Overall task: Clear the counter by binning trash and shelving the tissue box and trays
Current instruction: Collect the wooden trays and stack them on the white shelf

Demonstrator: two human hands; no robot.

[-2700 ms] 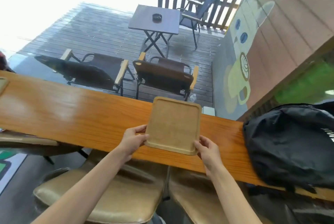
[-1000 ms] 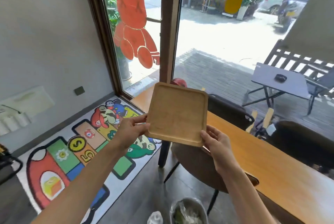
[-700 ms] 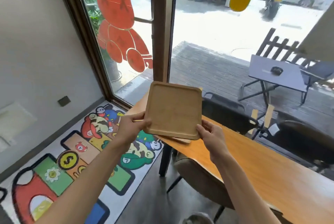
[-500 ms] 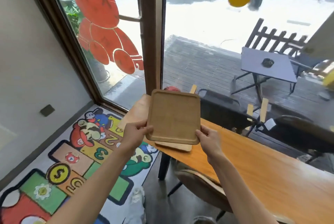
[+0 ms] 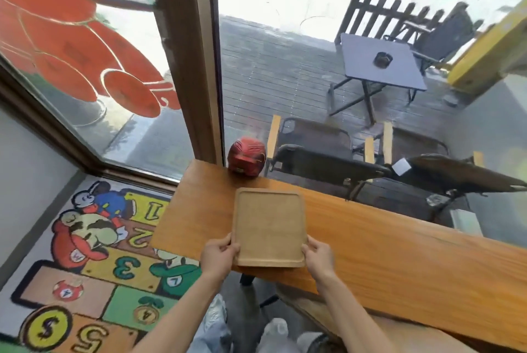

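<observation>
A square light wooden tray (image 5: 269, 227) lies flat at the left end of the long wooden counter (image 5: 385, 253), its near edge overhanging the counter's front edge. My left hand (image 5: 219, 255) grips its near left corner and my right hand (image 5: 318, 256) grips its near right corner. A second tray seen earlier on this spot is hidden beneath it; only a thin dark sliver shows under the near edge.
A red helmet-shaped object (image 5: 247, 159) stands at the counter's far left corner against the window frame (image 5: 196, 67). A cartoon floor mat (image 5: 85, 267) covers the floor to the left. A tan stool seat (image 5: 356, 321) sits under the counter's near side.
I carried the tray from the counter's right part to its left end and lowered it from mid-air onto the other tray lying there. Both hands kept their grip.
</observation>
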